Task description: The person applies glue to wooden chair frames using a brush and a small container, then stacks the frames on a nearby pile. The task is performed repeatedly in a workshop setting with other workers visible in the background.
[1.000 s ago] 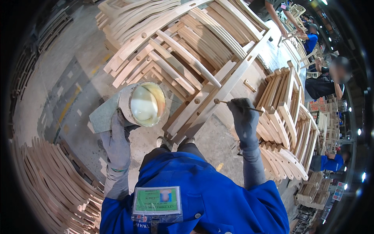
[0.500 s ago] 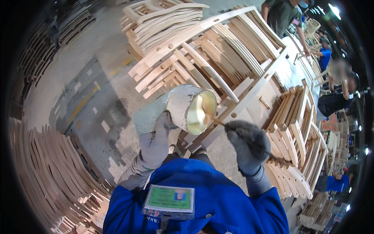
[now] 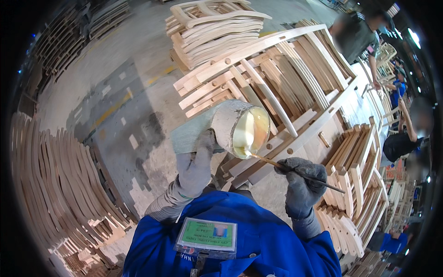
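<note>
My left hand [image 3: 197, 154], in a grey glove, grips a whitish, stained can [image 3: 225, 121] from its near side. The can is tipped with its mouth to the right, and a thick cream-coloured liquid [image 3: 243, 131] lies inside. A pale grey-green piece with flat sides [image 3: 191, 131] sits against the can's left side; whether it is part of the can I cannot tell. My right hand [image 3: 302, 182], gloved too, is closed round a thin brown stick [image 3: 272, 162]. The stick's far tip is at the can's lower rim, wet with the cream liquid.
Ahead stands a wooden frame [image 3: 277, 39] loaded with slats, and behind it a stack of curved wooden parts [image 3: 221, 34]. Chair-like frames [image 3: 353, 171] crowd the right. Curved slats [image 3: 60, 184] fill the left. A person in dark clothes [image 3: 357, 37] stands at the far right.
The stick's tip has come from inside the can's mouth to its lower rim. My right hand has moved slightly down and right, and more of the stick shows. The whole view has shifted.
</note>
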`<state>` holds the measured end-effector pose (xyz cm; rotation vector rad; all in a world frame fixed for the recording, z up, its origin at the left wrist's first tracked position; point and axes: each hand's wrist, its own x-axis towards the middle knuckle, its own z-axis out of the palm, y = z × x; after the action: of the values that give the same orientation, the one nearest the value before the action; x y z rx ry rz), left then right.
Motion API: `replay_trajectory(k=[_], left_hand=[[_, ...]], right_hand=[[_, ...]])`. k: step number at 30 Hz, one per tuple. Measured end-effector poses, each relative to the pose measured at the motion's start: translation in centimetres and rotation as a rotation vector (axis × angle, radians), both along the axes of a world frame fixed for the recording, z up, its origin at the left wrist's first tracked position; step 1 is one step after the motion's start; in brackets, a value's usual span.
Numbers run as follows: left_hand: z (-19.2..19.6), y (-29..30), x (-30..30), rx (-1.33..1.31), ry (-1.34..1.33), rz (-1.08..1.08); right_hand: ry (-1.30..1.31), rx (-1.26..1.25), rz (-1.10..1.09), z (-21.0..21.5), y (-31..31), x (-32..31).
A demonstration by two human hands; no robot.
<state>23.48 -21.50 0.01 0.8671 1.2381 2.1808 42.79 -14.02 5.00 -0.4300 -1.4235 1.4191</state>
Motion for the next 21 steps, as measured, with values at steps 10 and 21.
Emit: replay_trajectory(k=[10,21], left_hand=[[-2.3,-1.8,-3.7,-0.332,-0.314,0.125],[-5.6,-5.7,-6.7,-0.156,-0.354,0.208]], right_hand=[[-0.475,0.386,0.064,5.1,15.4,-11.1],[-0.284,-0.016,0.643,-1.8,27.0,-24.0]])
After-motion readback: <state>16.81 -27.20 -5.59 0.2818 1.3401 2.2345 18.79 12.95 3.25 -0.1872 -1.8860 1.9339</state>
